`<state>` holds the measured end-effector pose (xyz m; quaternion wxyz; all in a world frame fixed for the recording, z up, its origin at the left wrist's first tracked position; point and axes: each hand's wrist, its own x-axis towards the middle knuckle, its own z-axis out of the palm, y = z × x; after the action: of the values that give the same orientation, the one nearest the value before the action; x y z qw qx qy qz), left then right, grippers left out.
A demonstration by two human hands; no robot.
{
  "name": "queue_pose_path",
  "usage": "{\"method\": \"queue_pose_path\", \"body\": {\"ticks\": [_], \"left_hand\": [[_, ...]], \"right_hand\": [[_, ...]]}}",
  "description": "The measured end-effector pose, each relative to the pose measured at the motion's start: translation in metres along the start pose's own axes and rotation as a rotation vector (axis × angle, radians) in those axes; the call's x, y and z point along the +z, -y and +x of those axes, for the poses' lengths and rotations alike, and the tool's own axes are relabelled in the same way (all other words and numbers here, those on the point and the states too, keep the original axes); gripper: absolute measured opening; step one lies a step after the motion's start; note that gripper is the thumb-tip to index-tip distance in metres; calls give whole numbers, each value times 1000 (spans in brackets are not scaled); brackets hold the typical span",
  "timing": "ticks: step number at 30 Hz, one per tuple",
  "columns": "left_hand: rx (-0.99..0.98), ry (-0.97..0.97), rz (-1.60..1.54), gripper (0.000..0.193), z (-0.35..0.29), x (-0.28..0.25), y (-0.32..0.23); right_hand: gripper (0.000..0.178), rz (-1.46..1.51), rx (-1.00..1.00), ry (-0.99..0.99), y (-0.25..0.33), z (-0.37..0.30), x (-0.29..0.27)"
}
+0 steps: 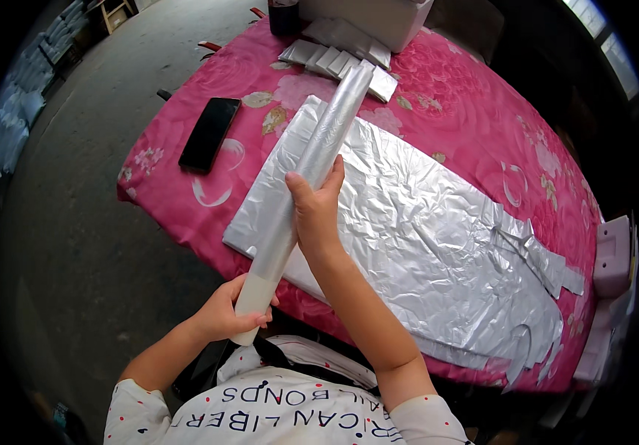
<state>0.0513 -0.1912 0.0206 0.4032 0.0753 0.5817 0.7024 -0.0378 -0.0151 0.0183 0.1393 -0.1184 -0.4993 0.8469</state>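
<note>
A long roll of translucent plastic film (pixel 332 126) lies slantwise between my two hands, its near end a bare whitish tube. My left hand (pixel 223 313) is closed round that near end, close to my body. Around the middle of the roll wraps my right hand (pixel 318 215), the thumb lying on top. Beneath the roll, a wide stack of crinkled silver sheets (pixel 423 237) covers much of the table. Its right end is ragged, with torn strips hanging loose. The roll's far end reaches over the left edge of the stack, toward several folded silver packets (pixel 323 59).
A black phone (pixel 210 135) rests to the left on the pink flowered tablecloth (pixel 164 178). At the back stand a white box (pixel 368 22) and a dark bottle (pixel 284 18). A pink plastic container (pixel 613 256) is beside the table's right edge.
</note>
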Motion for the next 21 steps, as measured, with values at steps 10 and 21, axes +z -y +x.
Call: {"method": "queue_pose_path", "body": {"ticks": [10,21], "left_hand": [[19,22,412,47,29,54,-19],[-213,215,-131,37,40,70,-12]], "right_hand": [[67,21,51,138,85,-13,-42],[62,451,229,210,46,-39,-76]]}}
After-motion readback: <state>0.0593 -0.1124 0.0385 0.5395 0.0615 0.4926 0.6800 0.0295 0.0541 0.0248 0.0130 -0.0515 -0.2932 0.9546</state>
